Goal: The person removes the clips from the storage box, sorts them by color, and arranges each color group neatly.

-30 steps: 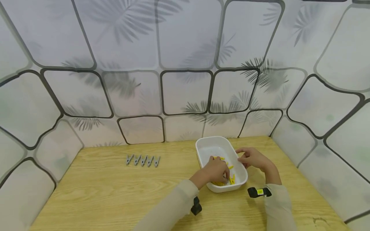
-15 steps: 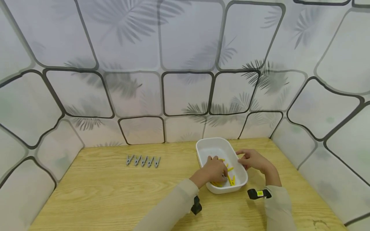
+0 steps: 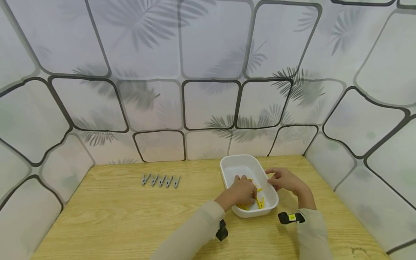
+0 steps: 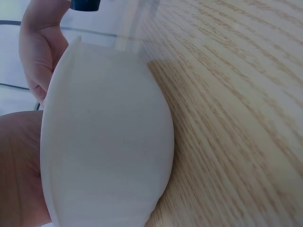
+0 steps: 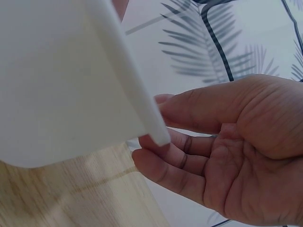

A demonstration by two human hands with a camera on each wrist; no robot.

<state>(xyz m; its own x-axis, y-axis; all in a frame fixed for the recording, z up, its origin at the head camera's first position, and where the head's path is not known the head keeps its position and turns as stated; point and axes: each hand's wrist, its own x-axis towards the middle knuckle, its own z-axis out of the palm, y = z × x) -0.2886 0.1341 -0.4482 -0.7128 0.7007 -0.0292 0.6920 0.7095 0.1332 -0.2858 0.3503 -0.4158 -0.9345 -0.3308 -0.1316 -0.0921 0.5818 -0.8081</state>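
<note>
A white plastic tub (image 3: 242, 168) holds several loose yellow clothespins (image 3: 260, 203). My left hand (image 3: 242, 190) reaches down into it over the left rim, fingers bent among the clothespins. A small grey bit shows by its fingertips; I cannot tell whether they hold it. In the left wrist view the tub's outer wall (image 4: 109, 137) hides those fingers. At the tub's right side, my right hand (image 3: 284, 178) holds the rim. The right wrist view shows the thumb (image 5: 189, 109) and curled fingers at the tub's rim (image 5: 132, 85).
Several grey clothespins (image 3: 160, 181) stand in a tidy row on the wooden table (image 3: 130, 216), well left of the tub. A patterned cloth wall (image 3: 208, 104) rises behind the table and along both sides. Black wrist cameras sit at both sleeves.
My left hand has shifted slightly inside the tub, its fingers stirring the yellow clothespins a little. The right hand stays at the rim, and the grey row has not moved.
</note>
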